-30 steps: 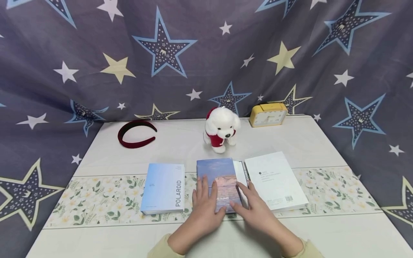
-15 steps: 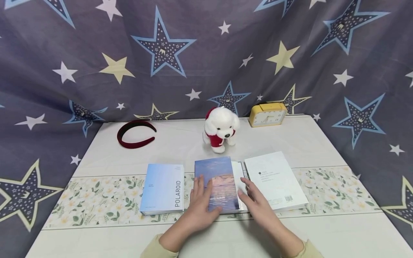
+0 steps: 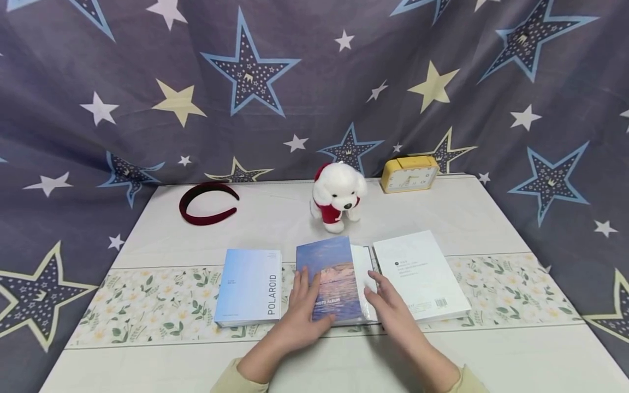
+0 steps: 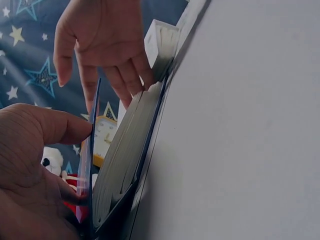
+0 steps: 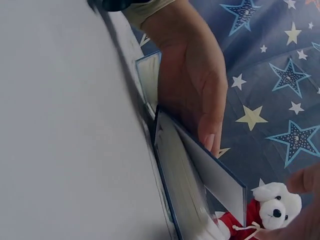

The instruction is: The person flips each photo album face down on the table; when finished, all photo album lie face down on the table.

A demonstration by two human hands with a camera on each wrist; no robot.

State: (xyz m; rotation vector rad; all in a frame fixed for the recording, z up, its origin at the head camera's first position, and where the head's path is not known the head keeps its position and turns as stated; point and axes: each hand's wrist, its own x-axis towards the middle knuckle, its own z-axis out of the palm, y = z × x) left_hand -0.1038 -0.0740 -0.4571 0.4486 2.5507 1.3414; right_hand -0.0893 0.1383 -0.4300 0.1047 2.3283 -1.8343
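Note:
The photo album (image 3: 334, 273) lies mid-table with its purple-blue seascape cover lifted at the right, exposing the white pages (image 3: 362, 273). My left hand (image 3: 302, 316) rests along the cover's left side, fingers fairly straight. Its thumb touches the cover near the front edge; the left wrist view shows the thumb tip on the tilted cover (image 4: 91, 150). Beside the pages' right edge is my right hand (image 3: 393, 311), its fingers loosely bent and holding nothing. In the right wrist view, a wedge-shaped gap separates the raised cover (image 5: 220, 187) from the page block (image 5: 177, 165).
A blue POLAROID album (image 3: 248, 286) lies left of the photo album, and a thick white book (image 3: 420, 273) close on its right. Behind stand a white plush dog (image 3: 339, 191) in red and a yellow clock (image 3: 410, 174). A dark red headband (image 3: 208, 221) is back left.
The cover has risen at its right side and shifted left, showing more of the pages. My left hand has moved slightly left with it; my right fingers have come off the cover.

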